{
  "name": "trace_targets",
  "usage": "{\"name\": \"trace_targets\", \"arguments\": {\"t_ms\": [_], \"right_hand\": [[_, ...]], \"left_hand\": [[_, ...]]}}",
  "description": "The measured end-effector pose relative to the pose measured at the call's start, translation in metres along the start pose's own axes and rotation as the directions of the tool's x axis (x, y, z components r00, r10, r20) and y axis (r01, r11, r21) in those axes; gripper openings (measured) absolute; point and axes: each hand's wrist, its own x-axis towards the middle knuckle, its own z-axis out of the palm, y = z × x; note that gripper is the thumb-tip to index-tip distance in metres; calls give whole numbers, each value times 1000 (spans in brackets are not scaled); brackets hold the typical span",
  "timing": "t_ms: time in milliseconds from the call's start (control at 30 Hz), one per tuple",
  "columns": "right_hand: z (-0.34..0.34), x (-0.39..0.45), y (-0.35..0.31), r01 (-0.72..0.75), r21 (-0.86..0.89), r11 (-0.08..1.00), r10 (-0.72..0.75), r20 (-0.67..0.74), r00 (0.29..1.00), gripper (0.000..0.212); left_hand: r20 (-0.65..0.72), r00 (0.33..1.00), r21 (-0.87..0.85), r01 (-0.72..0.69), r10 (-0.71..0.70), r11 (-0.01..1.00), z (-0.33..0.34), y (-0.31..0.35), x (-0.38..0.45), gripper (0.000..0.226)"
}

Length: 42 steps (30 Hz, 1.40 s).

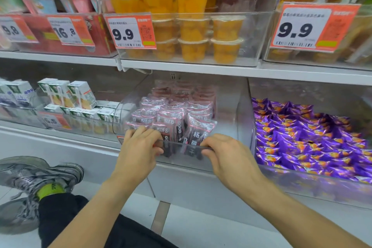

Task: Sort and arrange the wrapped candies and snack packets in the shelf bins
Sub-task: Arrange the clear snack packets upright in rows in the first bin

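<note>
A clear plastic bin (229, 119) on the lower shelf holds several rows of red-and-black snack packets (173, 112) standing upright. My left hand (138, 147) grips the bin's front rim at the left, fingers curled over it. My right hand (225, 153) grips the same rim further right, thumb on the outer face. The frontmost packet (198, 133) leans right behind the rim between my hands. A neighbouring clear bin (302, 185) to the right is heaped with purple wrapped candies (306, 135).
Juice cartons (80, 96) stand in a bin to the left. The shelf above carries orange fruit cups (193, 30) behind price tags (130, 31). My knee and a grey shoe (40, 175) are on the floor at lower left.
</note>
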Motion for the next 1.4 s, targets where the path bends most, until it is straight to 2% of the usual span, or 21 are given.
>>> {"name": "trace_targets", "arguments": {"t_ms": [100,233,400,433,500,533,600,633,667,733,867,933,1033,1100,1400], "right_hand": [[-8,15,4,-36,12,999,37,-46,998,15],[-10,37,11,-122,0,993,122,-5,993,16],[-8,48,15,-219,55,974,204,200,958,20],[-10,52,15,-236,77,969,218,188,958,22],[-19,65,15,-253,57,966,250,57,966,20],[-25,73,16,-274,18,961,274,12,962,27],[-34,89,19,-359,-72,931,363,64,929,54],[-36,96,20,-398,-99,912,407,105,907,59],[-34,101,20,-416,-98,904,425,114,898,55],[-25,108,20,-416,-63,907,420,54,906,32],[-15,108,15,-344,33,939,344,-2,939,22],[-16,105,14,-297,96,950,303,-52,952,24],[-12,105,16,-266,17,964,267,-83,960,24],[-7,105,18,-269,-65,961,267,-39,963,27],[-19,106,25,-314,-55,948,318,79,945,62]], "left_hand": [[-10,1000,-24,1,-1,1000,-1,0,22,38],[13,999,-40,31,-30,999,13,-1,43,35],[15,999,-27,41,-40,999,32,-4,36,37],[7,999,-20,40,-40,999,35,-4,34,37],[-10,999,-9,37,-38,999,37,-4,33,37],[-12,999,-6,38,-38,999,37,-4,34,36],[-11,999,-6,33,-33,999,38,-3,33,35],[-15,1000,-7,27,-27,1000,38,-4,32,34],[-20,1000,-9,23,-23,1000,38,-4,31,33],[-29,999,-19,19,-19,1000,39,-6,28,30],[-57,998,-40,-5,2,999,42,-8,24,27],[-59,998,-48,-12,9,999,41,-8,23,26],[-56,998,-54,-16,13,998,40,-7,22,26],[-53,999,-65,-18,14,998,38,-6,21,25],[-34,999,-116,-3,-1,993,38,-7,18,26]]}}
